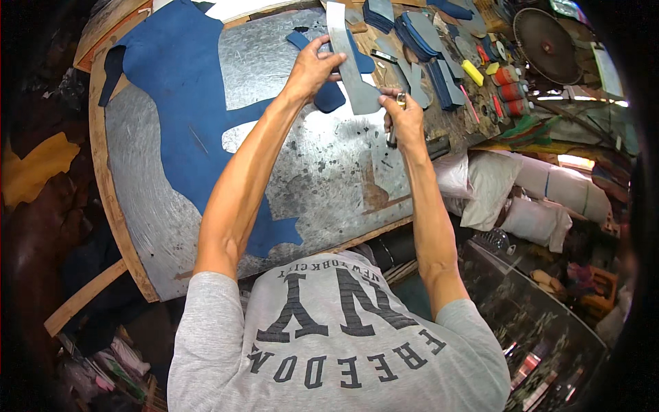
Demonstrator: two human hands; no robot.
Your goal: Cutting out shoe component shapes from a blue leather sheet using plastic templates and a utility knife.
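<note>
My left hand is closed around the upper part of a long, flat grey pattern piece, raised over the table. The piece widens at its lower end, where the fingers of my right hand meet its corner. A small dark tool with a shiny end pokes out below my right palm; most of it is hidden. Behind the pattern piece lie small cut blue pieces. A large irregular blue sheet, apparently leather, spreads over the table's left side.
The scuffed metal tabletop has a wooden edge. Stacks of blue and grey pieces sit at the far right, near red-and-clear bottles, a yellow block and a round fan. White rolls lie right of the table.
</note>
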